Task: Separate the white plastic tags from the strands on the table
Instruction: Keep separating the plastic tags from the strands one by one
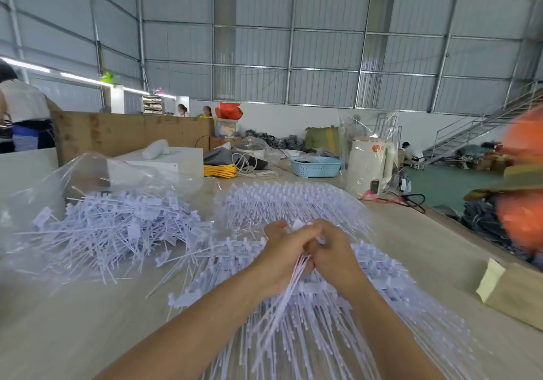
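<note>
My left hand [283, 257] and my right hand [332, 250] meet above the middle of the table, both curled round one bunch of white plastic tag strands [293, 285] that hangs down from the fists. White tag heads [299, 224] stick out above my fingers. Under my forearms lies a wide fan of joined tag strips [367, 315]. Another fan of strips [288, 203] lies just beyond my hands. To the left, a loose heap of separated tags [117, 226] rests on a clear plastic bag [38, 191].
A wooden table [73, 329] carries everything. Behind are a blue basket [316, 165], a yellow cord coil [219, 170], a white kettle in plastic wrap [368, 162] and a white box [176, 159]. A brown paper packet [517, 294] lies at the right edge. People stand far back.
</note>
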